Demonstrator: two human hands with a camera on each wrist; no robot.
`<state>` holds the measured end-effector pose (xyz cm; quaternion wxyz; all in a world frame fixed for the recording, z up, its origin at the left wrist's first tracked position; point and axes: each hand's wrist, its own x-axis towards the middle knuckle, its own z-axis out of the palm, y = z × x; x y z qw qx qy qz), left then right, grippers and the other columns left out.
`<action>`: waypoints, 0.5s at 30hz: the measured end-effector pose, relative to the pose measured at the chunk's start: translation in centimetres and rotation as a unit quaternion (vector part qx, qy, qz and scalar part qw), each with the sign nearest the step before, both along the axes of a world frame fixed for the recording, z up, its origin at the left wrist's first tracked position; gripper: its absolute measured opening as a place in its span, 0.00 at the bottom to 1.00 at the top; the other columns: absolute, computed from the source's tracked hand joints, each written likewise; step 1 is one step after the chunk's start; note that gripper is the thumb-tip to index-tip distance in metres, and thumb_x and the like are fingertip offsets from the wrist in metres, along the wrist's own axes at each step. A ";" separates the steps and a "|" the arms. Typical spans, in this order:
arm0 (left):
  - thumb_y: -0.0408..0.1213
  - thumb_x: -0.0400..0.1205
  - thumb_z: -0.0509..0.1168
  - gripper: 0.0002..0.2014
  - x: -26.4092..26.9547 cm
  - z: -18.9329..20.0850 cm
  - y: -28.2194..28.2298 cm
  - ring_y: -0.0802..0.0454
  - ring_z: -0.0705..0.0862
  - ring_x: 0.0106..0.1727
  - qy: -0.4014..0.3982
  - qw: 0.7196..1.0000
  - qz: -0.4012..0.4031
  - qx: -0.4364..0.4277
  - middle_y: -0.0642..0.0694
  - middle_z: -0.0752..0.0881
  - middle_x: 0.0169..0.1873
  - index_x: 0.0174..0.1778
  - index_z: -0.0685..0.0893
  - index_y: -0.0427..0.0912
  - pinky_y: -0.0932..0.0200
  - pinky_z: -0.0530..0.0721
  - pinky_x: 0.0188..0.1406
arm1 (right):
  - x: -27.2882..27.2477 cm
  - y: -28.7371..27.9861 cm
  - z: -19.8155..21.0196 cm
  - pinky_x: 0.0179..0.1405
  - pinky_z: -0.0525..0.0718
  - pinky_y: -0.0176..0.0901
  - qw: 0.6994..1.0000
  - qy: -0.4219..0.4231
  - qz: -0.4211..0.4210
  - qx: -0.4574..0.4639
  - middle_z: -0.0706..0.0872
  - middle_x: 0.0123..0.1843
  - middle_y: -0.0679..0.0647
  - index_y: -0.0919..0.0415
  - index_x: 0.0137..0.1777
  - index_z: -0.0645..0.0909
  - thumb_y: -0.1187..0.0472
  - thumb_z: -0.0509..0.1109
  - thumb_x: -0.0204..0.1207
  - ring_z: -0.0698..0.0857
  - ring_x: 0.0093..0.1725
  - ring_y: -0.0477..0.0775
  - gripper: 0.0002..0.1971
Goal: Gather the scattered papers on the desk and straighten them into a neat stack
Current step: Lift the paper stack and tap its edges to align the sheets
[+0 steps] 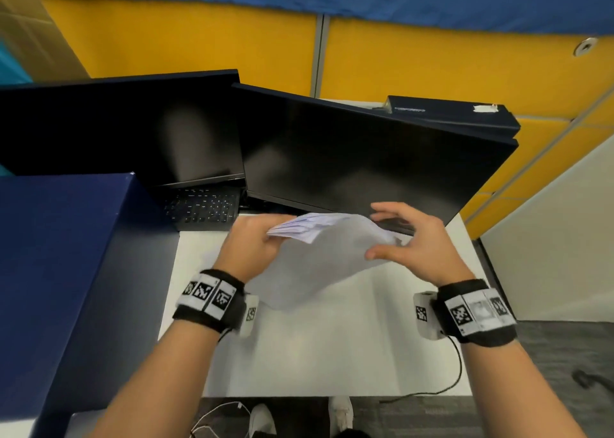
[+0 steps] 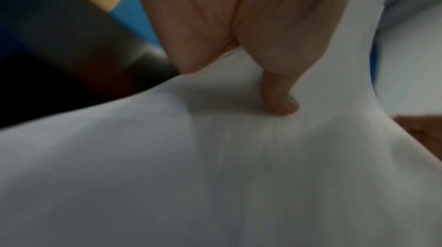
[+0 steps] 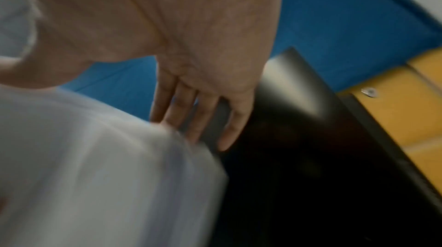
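A bundle of white papers hangs tilted above the white desk, its sheets fanned unevenly at the top left. My left hand grips the bundle's left edge. In the left wrist view its thumb presses on the top sheet of the papers, and the other fingers are hidden behind. My right hand is at the right edge with straight fingers touching the papers. Its thumb lies against the near right corner.
Two dark monitors stand just behind the papers, with a black keyboard under the left one. A large dark blue box borders the desk on the left. A black cable runs from my right wrist.
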<state>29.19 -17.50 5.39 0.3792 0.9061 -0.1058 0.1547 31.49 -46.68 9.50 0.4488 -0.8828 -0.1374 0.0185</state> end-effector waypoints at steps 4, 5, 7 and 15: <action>0.35 0.76 0.66 0.14 0.5 2.5 -1.5 0.47 0.91 0.44 -0.008 0.992 -0.074 0.102 0.53 0.94 0.44 0.53 0.91 0.53 0.48 0.88 0.42 | -0.3 3.7 -1.1 0.47 0.81 0.32 0.997 -0.072 0.040 -0.010 0.91 0.45 0.39 0.53 0.52 0.91 0.53 0.80 0.69 0.88 0.46 0.34 0.12; 0.38 0.77 0.68 0.11 0.3 2.1 -1.1 0.47 0.90 0.45 -0.002 0.992 -0.080 0.102 0.53 0.93 0.45 0.53 0.91 0.51 0.46 0.88 0.45 | -0.6 3.8 -1.5 0.42 0.80 0.33 0.996 -0.089 0.027 0.014 0.91 0.40 0.41 0.55 0.48 0.92 0.51 0.76 0.71 0.87 0.40 0.35 0.11; 0.51 0.74 0.73 0.15 -0.2 0.7 1.6 0.48 0.87 0.50 0.030 0.993 -0.022 0.113 0.53 0.92 0.49 0.55 0.90 0.51 0.43 0.85 0.55 | -1.0 2.7 -2.3 0.37 0.78 0.36 0.993 -0.097 -0.019 0.066 0.90 0.33 0.50 0.57 0.40 0.92 0.50 0.72 0.70 0.81 0.34 0.37 0.12; 0.30 0.67 0.82 0.36 -3.1 -4.8 6.1 0.54 0.88 0.62 0.199 0.915 0.107 -0.334 0.49 0.90 0.61 0.72 0.79 0.42 0.44 0.82 0.70 | -2.2 -1.4 -4.8 0.43 0.88 0.35 0.969 0.037 -0.102 0.221 0.93 0.38 0.38 0.51 0.43 0.90 0.73 0.79 0.69 0.91 0.39 0.39 0.13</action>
